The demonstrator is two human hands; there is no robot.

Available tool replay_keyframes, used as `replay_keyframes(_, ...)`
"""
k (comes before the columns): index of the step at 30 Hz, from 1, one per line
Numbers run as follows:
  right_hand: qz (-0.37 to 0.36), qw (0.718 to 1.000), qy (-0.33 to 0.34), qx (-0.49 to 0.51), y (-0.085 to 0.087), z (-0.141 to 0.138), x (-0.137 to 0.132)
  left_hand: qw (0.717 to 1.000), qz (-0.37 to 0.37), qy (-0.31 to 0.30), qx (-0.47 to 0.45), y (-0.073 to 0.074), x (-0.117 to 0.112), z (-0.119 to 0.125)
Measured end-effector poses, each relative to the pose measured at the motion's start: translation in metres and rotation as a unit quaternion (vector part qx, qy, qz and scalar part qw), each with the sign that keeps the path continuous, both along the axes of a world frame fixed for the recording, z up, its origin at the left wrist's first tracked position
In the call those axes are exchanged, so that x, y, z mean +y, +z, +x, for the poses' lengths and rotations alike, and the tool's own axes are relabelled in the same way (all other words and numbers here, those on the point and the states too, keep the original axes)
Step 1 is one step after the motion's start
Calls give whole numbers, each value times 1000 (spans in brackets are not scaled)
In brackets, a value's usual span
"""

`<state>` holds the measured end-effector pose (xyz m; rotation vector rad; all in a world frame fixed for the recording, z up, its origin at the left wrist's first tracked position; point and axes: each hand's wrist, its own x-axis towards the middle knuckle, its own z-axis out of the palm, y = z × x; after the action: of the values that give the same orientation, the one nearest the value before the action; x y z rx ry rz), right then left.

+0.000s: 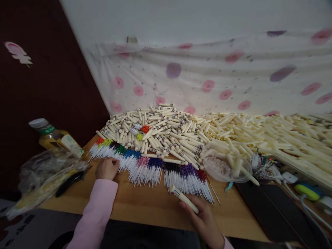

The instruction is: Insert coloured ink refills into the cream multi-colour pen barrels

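Observation:
My right hand is wrapped round a cream multicolour pen barrel, held tilted above the table's front part. Dark slider marks show near the barrel's upper left end. My left hand rests at the near edge of the pen refills, its fingers curled together; whatever they pinch is hidden. White-stemmed pen refills lie fanned in a row, grouped by tip colour: orange, yellow, green, blue, pink, black, purple and red. Behind them is a heap of cream pens with dark slider marks. Two small bundles of refills, orange and yellow, lie on the heap.
Plain cream tubes pile up at the right. A clear plastic bowl holds small pale parts. A dark phone-like slab and cables lie front right. At left stand a bottle, a plastic bag and a black-handled tool.

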<state>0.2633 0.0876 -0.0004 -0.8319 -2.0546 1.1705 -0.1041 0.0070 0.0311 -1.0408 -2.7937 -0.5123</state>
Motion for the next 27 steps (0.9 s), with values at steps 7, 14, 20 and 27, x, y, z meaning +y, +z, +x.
replay_keyframes(7,-21,998,-39,40,2,3,-4,992,114,-17,-46,14,-6,24)
replay_keyframes(14,-49,994,-69,62,-2,0,-2,935,208,-227,-176,7,10,137)
replay_keyframes(20,-89,992,-29,82,1,2,-1,878,220,-334,-265,1,13,215)
replay_keyframes(27,-122,984,-58,118,3,0,1,855,206,-375,-295,3,7,238)
